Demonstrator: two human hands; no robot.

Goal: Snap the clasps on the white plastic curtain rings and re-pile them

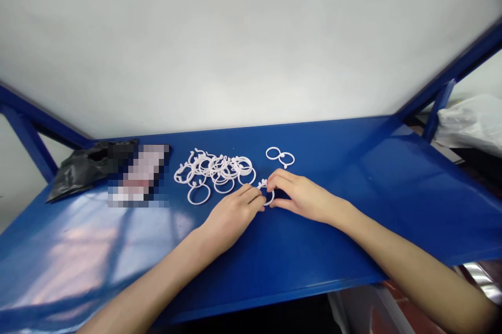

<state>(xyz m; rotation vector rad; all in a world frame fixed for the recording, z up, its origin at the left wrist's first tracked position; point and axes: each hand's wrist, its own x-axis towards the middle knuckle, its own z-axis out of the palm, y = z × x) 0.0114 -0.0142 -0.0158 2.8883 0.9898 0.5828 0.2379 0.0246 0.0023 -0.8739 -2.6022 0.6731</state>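
Observation:
Between my two hands is a white plastic ring with small knobs at its top, like a curtain ring. My left hand grips its left side, fingers bent round it and partly hiding it. On the other side, the fingertips and thumb of my right hand pinch the same ring. Left of it lies a tangled pile of similar white rings, with one ring at the pile's near edge. Beyond my right hand, two white rings lie touching each other.
The blue table has a black plastic bag at its far left, beside a blurred-out flat object. A pale panel rises behind, between blue frame bars. White plastic bagging is off to the right.

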